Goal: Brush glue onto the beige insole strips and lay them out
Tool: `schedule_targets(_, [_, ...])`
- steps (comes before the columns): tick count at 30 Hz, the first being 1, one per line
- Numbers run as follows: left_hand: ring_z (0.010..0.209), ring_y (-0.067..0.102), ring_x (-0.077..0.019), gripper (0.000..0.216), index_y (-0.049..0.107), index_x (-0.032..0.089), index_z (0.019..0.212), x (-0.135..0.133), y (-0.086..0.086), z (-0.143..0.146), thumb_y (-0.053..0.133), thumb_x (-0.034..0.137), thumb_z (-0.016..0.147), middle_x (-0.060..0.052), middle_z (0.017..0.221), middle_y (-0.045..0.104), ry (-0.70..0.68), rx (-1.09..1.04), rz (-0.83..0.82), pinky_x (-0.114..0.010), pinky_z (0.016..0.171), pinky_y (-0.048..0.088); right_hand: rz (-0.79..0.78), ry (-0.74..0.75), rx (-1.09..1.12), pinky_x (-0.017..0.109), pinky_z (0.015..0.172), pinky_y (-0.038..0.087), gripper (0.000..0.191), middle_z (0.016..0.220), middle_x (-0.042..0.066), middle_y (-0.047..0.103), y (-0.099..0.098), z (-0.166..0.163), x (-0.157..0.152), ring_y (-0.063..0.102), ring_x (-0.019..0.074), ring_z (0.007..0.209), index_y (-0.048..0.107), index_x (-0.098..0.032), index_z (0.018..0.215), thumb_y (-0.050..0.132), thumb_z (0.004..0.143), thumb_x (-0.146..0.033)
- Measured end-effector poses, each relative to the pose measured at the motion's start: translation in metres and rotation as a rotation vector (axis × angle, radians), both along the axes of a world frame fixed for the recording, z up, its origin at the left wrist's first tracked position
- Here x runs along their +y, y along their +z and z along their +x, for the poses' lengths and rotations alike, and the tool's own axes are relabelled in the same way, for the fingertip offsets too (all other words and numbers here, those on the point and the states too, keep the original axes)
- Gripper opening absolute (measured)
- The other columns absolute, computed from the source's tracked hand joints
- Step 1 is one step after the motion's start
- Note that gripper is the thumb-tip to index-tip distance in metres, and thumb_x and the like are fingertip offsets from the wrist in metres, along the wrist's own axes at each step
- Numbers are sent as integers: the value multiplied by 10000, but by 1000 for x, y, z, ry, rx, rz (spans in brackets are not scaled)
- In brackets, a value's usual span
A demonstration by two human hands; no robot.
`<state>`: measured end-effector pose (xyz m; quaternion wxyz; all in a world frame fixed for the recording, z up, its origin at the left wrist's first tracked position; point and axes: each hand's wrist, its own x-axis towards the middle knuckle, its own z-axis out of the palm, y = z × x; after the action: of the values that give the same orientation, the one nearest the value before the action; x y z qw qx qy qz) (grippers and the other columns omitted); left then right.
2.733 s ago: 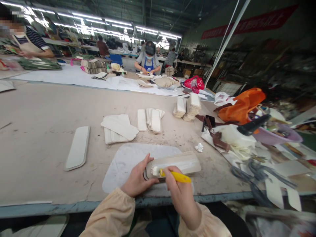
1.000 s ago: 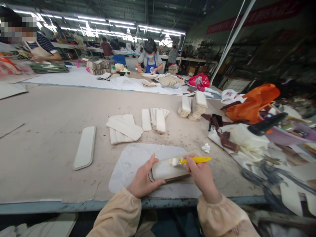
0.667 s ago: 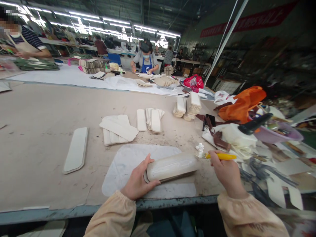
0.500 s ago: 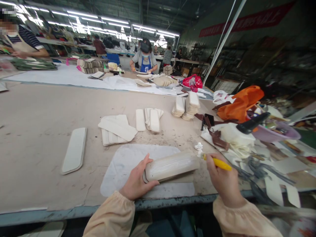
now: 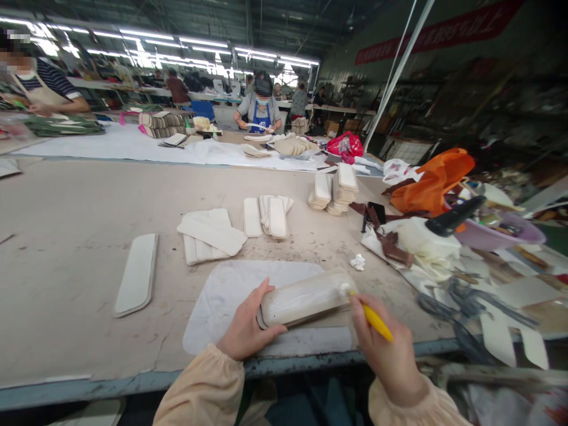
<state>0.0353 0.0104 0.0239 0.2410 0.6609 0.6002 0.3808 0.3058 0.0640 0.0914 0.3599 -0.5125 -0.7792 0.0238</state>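
Note:
My left hand (image 5: 248,322) grips the left end of a stack of long pale panels (image 5: 306,296), thumb along the near edge and fingers at the far side. The top panel has rounded corners and wet-looking white streaks. In my right hand (image 5: 386,343) is a yellow-handled brush (image 5: 376,322), its white-loaded tip touching the panel's right end. Under the stack lies a whitish translucent sheet (image 5: 213,296). A small dab of white paste (image 5: 357,262) sits on the table just beyond the brush.
Loose pale panels (image 5: 210,236) and a single panel (image 5: 136,275) lie to the left. Two taller stacks (image 5: 341,189) stand further back. At right are a white jug (image 5: 426,242) with a black spout, an orange bag (image 5: 435,180) and a purple basin (image 5: 506,234). A co-worker (image 5: 261,109) sits opposite.
My right hand has moved left and nearer, bringing the brush from the white dab onto the top panel's right end. My left hand keeps its hold on the stack.

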Motion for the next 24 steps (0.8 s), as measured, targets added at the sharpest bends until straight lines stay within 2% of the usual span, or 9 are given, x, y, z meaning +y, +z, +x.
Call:
schedule_targets(2, [1265,526,-294,958,227,204,1504,0,0,0,764,414,738,-137,1365,545,2,-5,-1,-475,1090,412,18,-73,-108,295,575,463,265,805,72,721,-6,11,8,681,211,616,663,-169,973,497,961,-376])
schedule_targets(3, [1268,524,-294,957,230,205,1502,0,-1,0,766,412,737,-135,1366,544,3,-9,-3,-474,1092,408,3,-62,-132,297,568,454,272,783,71,716,-7,11,7,676,215,605,666,-168,969,496,959,-381])
schedule_targets(5, [1268,521,-295,967,228,204,1501,0,-2,0,772,416,730,-136,1366,542,6,-21,-6,-476,1096,402,-77,63,-89,293,608,460,251,778,62,709,-6,-1,-2,677,209,641,666,-177,965,501,956,-367])
schedule_targets(7, [1267,519,-296,996,214,202,1505,0,-2,0,779,435,720,-142,1369,537,10,-37,-9,-482,1096,398,-238,246,54,274,656,470,223,783,44,694,-1,-22,-14,668,183,679,658,-195,953,496,960,-347])
schedule_targets(9, [1265,519,-298,1032,198,199,1511,0,-1,1,789,455,704,-147,1371,532,6,-57,-10,-487,1095,397,-428,315,239,254,611,457,241,683,11,640,5,-40,-22,615,154,601,640,-206,901,480,964,-374])
schedule_targets(12, [1264,516,-303,1088,177,196,1520,0,-1,2,809,459,674,-148,1371,529,-4,-91,-10,-492,1095,395,-629,227,512,249,483,396,320,535,-31,520,8,-57,-17,489,133,466,612,-198,865,487,939,-482])
schedule_targets(16, [1249,525,-308,1154,152,201,1527,0,-3,3,836,460,635,-148,1366,529,-3,-135,-16,-489,1082,406,-789,226,678,240,465,372,377,511,-48,496,2,-75,-1,445,123,455,599,-191,887,487,912,-550])
schedule_targets(20, [1223,545,-296,1188,109,203,1531,0,-6,3,844,430,626,-142,1354,536,4,-169,-18,-480,1058,427,-855,254,613,258,497,402,394,499,-43,516,-6,-85,4,474,137,451,575,-204,821,491,882,-584])
schedule_targets(24, [1228,536,-301,1184,110,210,1533,0,-5,3,841,427,628,-138,1348,538,12,-165,-37,-490,1068,413,-704,118,532,266,523,409,377,501,-36,521,-5,-73,8,483,139,457,571,-207,767,509,883,-560])
